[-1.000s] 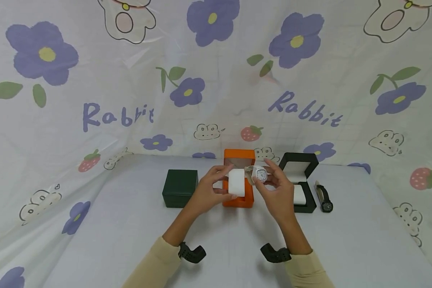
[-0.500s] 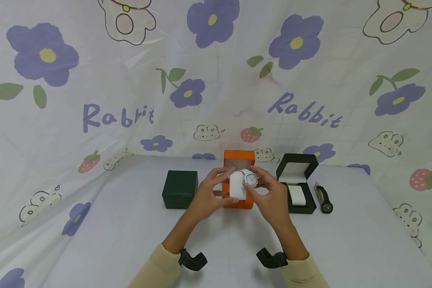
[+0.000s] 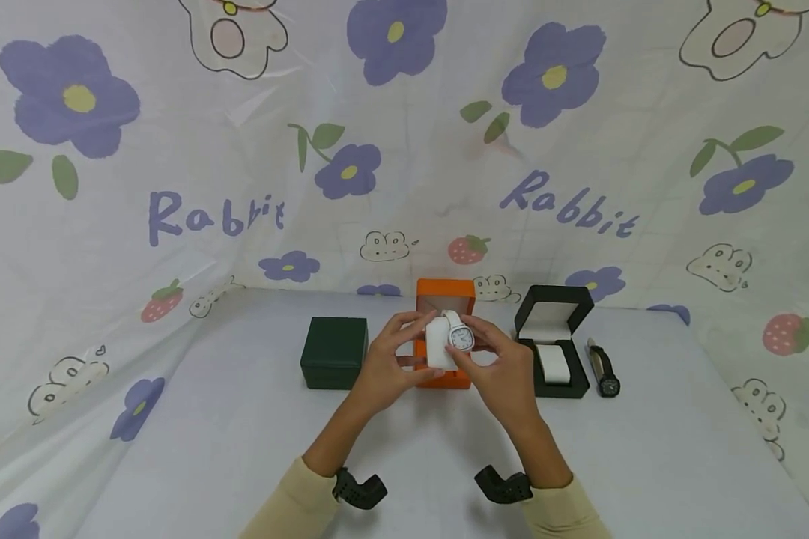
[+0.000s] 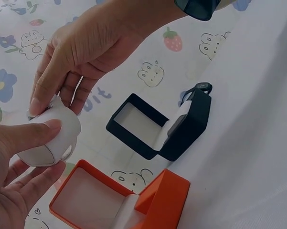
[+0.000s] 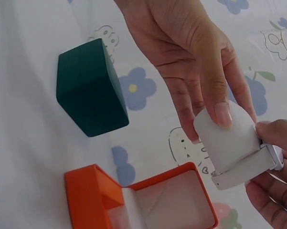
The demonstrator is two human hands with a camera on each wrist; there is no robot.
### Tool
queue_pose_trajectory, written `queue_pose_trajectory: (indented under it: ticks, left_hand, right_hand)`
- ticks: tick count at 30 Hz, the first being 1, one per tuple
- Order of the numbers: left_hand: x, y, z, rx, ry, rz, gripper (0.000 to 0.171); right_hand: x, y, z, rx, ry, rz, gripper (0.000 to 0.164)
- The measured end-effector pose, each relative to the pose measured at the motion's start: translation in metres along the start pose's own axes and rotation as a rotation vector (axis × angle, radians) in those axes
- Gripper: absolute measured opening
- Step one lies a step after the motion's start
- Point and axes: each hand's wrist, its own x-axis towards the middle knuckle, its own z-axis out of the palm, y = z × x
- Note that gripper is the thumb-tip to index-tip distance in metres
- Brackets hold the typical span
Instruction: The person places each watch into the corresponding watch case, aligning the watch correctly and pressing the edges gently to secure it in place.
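Observation:
My left hand (image 3: 384,367) grips a white watch pillow (image 3: 437,348) between thumb and fingers, above the open orange watch box (image 3: 445,287). With thumb and fingertips, my right hand (image 3: 505,367) pinches a white wristwatch (image 3: 461,338) by its squarish case. In the right wrist view the white strap (image 5: 243,171) passes around the right end of the pillow (image 5: 224,138), and the left thumb lies along the pillow's side. The left wrist view shows the pillow (image 4: 57,129) between both hands; the watch face is hidden there.
A closed dark green box (image 3: 335,352) stands left of the orange one. To the right is an open black watch box (image 3: 556,292) with a white pillow (image 3: 554,364) inside. Beside it lies a black wristwatch (image 3: 605,370). A printed cloth hangs behind the table.
My right hand has moved left, bringing the white wristwatch from beside the pillow onto its right end. My left hand keeps its hold on the pillow, almost in place.

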Motion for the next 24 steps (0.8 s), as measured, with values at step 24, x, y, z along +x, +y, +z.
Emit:
queue_pose_trajectory:
  ticks: [24]
  left_hand:
    - [0.001, 0.001, -0.009, -0.044, 0.019, -0.004, 0.078]
  right_hand:
    - [0.005, 0.006, -0.023, 0.158, -0.333, -0.052, 0.062]
